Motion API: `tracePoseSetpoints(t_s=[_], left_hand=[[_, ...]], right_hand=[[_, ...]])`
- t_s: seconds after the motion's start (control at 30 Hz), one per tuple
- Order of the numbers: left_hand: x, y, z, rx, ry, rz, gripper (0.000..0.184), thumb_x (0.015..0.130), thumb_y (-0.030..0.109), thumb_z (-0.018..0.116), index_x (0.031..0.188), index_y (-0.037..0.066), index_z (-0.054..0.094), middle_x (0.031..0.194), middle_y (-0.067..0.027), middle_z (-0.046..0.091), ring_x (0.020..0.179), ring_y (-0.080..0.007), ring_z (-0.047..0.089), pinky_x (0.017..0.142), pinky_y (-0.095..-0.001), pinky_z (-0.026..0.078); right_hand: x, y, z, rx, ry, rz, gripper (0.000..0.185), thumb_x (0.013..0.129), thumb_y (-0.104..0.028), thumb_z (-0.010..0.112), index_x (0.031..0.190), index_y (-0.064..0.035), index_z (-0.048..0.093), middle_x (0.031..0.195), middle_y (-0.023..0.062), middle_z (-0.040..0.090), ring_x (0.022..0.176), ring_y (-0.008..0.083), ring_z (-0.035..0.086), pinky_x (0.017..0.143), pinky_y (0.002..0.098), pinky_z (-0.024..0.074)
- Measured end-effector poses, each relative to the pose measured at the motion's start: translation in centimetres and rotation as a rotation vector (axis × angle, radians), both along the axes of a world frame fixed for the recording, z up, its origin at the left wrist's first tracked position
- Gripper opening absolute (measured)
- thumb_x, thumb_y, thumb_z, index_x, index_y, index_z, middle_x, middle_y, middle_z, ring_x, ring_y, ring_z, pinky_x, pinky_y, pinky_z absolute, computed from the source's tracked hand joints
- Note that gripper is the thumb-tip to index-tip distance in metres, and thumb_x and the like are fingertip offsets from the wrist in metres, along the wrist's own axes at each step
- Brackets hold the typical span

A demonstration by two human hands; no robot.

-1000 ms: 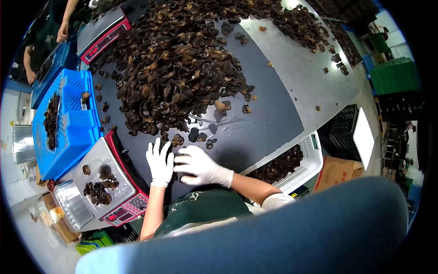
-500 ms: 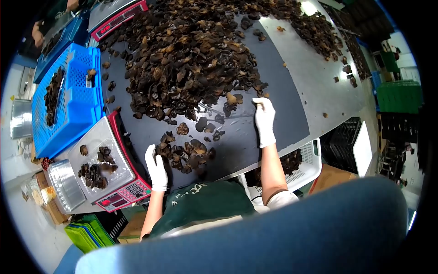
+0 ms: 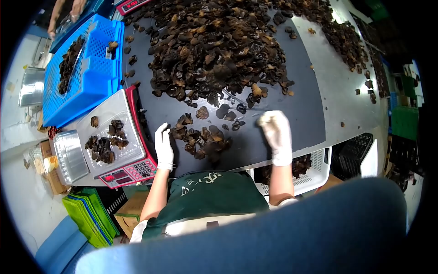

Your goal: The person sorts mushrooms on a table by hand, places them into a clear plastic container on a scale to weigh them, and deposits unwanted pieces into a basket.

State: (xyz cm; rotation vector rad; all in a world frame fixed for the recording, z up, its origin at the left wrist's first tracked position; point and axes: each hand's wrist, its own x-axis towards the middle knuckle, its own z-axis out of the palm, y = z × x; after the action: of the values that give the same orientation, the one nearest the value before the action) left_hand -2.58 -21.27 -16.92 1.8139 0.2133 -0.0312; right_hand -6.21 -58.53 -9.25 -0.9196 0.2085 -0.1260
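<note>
On the surface (image 3: 299, 100): our small pile (image 3: 203, 142) of dark pieces lies between our hands, nearer us than the heap (image 3: 214, 50).
Pile: a hasty sweep, we judge, could scatter its loose pieces or mix them into the heap.
Near edge: pieces pushed too far our way might drop off, perhaps into the basket (image 3: 317, 173).
Scale (image 3: 104, 125): standing just beside our left hand (image 3: 164, 146), it could be knocked and its reading upset.
Left: fingers extended and close together, beside the pile, gripping nothing we can see.
Right hand (image 3: 277, 137): fingers curled inward, apart from the pile; we cannot tell whether they pinch anything.
</note>
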Motion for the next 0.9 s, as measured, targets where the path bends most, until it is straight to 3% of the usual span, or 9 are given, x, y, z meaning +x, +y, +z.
tracePoseSetpoints(t_s=[0.07, 0.23, 0.3, 0.43, 0.5, 0.53, 0.7, 0.77, 0.9], left_hand=[[-0.2, 0.0, -0.2, -0.001, -0.001, -0.003, 0.028, 0.102, 0.012, 0.045, 0.123, -0.003, 0.057, 0.125, -0.0127, 0.059, 0.119, -0.0224, 0.054, 0.105, -0.0323, 0.040], [-0.4, 0.6, -0.7, -0.107, 0.013, -0.006, 0.030, 0.103, 0.015, 0.045, 0.126, -0.002, 0.056, 0.126, -0.0108, 0.058, 0.115, -0.0191, 0.055, 0.101, -0.0303, 0.043], [-0.5, 0.4, 0.0, -0.142, 0.069, 0.030, 0.031, 0.104, 0.017, 0.046, 0.128, 0.000, 0.055, 0.125, -0.0080, 0.059, 0.110, -0.0157, 0.056, 0.099, -0.0285, 0.044], [-0.7, 1.2, -1.0, 0.012, 0.013, -0.003, 0.030, 0.101, 0.014, 0.049, 0.127, -0.001, 0.055, 0.123, -0.0115, 0.060, 0.113, -0.0203, 0.057, 0.102, -0.0312, 0.043], [-0.7, 0.7, -0.7, 0.035, 0.013, -0.004, 0.030, 0.099, 0.010, 0.052, 0.126, -0.002, 0.055, 0.123, -0.0128, 0.061, 0.114, -0.0221, 0.057, 0.103, -0.0323, 0.042], [-0.5, 0.3, 0.1, 0.119, -0.036, -0.026, 0.030, 0.097, 0.008, 0.054, 0.126, -0.001, 0.055, 0.123, -0.0124, 0.061, 0.113, -0.0212, 0.057, 0.102, -0.0316, 0.043], [0.0, 0.0, 0.5, 0.105, -0.038, -0.040, 0.033, 0.095, 0.009, 0.058, 0.128, 0.003, 0.055, 0.124, -0.0102, 0.059, 0.112, -0.0196, 0.057, 0.097, -0.0316, 0.045], [-0.1, -0.4, 1.9, 0.163, 0.038, -0.110, 0.040, 0.090, 0.012, 0.066, 0.128, 0.004, 0.055, 0.124, -0.0091, 0.059, 0.110, -0.0183, 0.057, 0.094, -0.0309, 0.046], [0.4, -1.2, 3.4, 0.672, -0.330, -0.396, 0.049, 0.080, 0.008, 0.070, 0.127, 0.005, 0.056, 0.117, -0.0171, 0.058, 0.106, -0.0362, 0.057, 0.094, -0.0396, 0.047]], right_hand=[[0.9, 6.1, 1.3, -0.486, 0.214, 0.245, 0.020, 0.087, -0.012, 0.068, 0.104, -0.0015, 0.070, 0.098, 0.0048, 0.070, 0.082, 0.0110, 0.065, 0.076, 0.0256, 0.0527], [2.4, 16.6, -1.5, -1.116, -0.531, 0.325, 0.041, 0.077, -0.018, 0.071, 0.117, -0.0087, 0.064, 0.112, 0.0111, 0.063, 0.106, 0.0275, 0.058, 0.090, 0.0376, 0.0469], [2.7, 17.2, -3.7, -1.318, -0.500, 0.437, 0.035, 0.074, -0.009, 0.071, 0.108, -0.0082, 0.064, 0.109, 0.0078, 0.063, 0.099, 0.0286, 0.058, 0.087, 0.0403, 0.0470], [3.7, 14.7, -3.6, -1.074, -0.515, 0.330, 0.023, 0.075, -0.001, 0.072, 0.096, -0.0101, 0.068, 0.093, 0.0057, 0.067, 0.086, 0.0249, 0.064, 0.077, 0.0350, 0.0517], [3.3, 11.3, 1.1, -0.576, 0.069, 0.468, 0.016, 0.082, -0.003, 0.070, 0.098, -0.0012, 0.068, 0.095, 0.0061, 0.069, 0.084, 0.0112, 0.062, 0.073, 0.0285, 0.0509], [2.8, 8.8, 2.6, -0.290, 0.168, 0.428, 0.020, 0.080, -0.004, 0.071, 0.099, 0.0012, 0.067, 0.091, 0.0076, 0.067, 0.081, 0.0143, 0.060, 0.072, 0.0280, 0.0499], [0.2, -1.7, 2.5, 0.966, -0.939, 0.635, 0.038, 0.097, -0.040, 0.056, 0.108, -0.0049, 0.066, 0.076, 0.0089, 0.069, 0.060, 0.0182, 0.065, 0.052, 0.0282, 0.0472], [-0.5, -3.2, 2.4, 0.899, -0.856, 0.501, 0.057, 0.093, -0.060, 0.053, 0.112, -0.0076, 0.066, 0.084, 0.0061, 0.069, 0.071, 0.0188, 0.063, 0.066, 0.0333, 0.0480], [-0.3, 0.0, 1.0, 0.491, -0.397, 0.345, 0.059, 0.088, -0.062, 0.060, 0.117, -0.0105, 0.065, 0.098, 0.0063, 0.061, 0.088, 0.0220, 0.048, 0.081, 0.0376, 0.0379]])
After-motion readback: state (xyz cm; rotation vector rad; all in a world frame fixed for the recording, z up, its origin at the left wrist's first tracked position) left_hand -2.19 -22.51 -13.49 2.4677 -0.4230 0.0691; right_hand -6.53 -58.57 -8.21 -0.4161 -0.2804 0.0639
